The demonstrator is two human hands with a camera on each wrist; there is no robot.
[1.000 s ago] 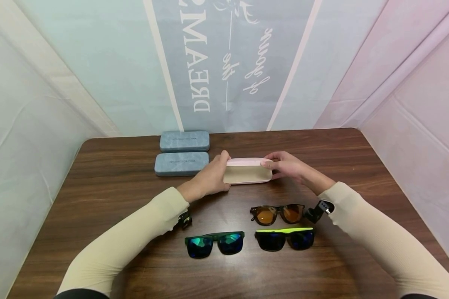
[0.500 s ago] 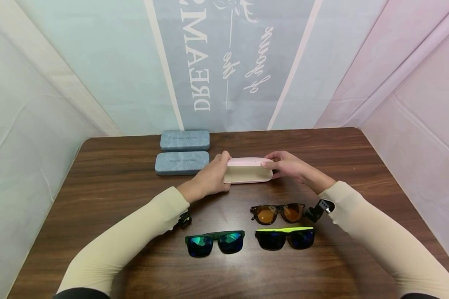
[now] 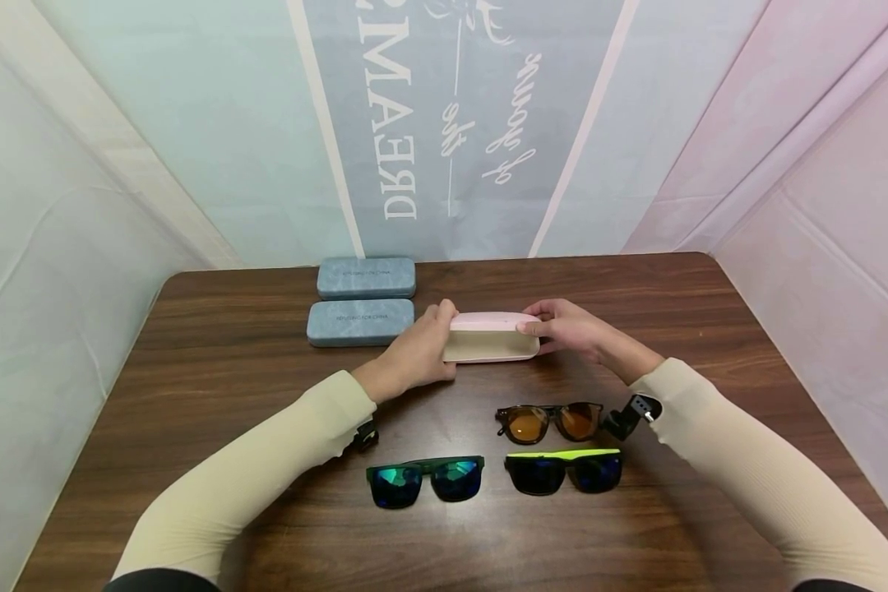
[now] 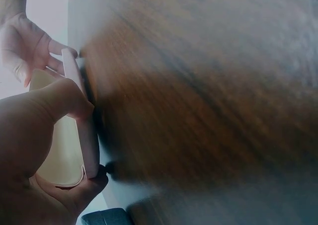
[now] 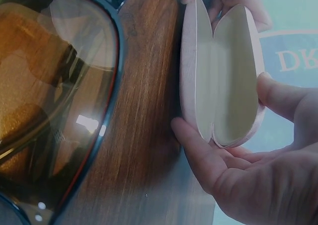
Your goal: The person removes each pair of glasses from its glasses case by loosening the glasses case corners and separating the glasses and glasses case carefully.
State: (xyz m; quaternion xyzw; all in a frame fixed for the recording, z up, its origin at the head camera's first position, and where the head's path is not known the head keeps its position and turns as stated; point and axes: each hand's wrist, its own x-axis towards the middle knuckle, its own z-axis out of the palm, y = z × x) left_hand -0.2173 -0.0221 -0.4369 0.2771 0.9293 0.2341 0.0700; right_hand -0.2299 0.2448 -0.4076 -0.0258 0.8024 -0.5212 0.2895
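Between both hands is a pink glasses case [image 3: 492,321] with its lid raised and its cream lining [image 5: 232,81] facing the person. My left hand [image 3: 417,347] grips the case's left end, thumb at the lower front edge in the left wrist view. At the opposite end, my right hand [image 3: 568,332] holds the case with its thumb on the lid and fingers under the base, as the right wrist view [image 5: 248,170] shows. Nothing lies inside the case.
Two blue glasses cases [image 3: 360,322] lie closed at the back left. Nearer the person are amber-lensed glasses [image 3: 527,426], sunglasses with a yellow-green top [image 3: 565,474] and green-blue mirrored sunglasses [image 3: 425,482]. A printed curtain [image 3: 459,123] hangs behind the wooden table [image 3: 215,329].
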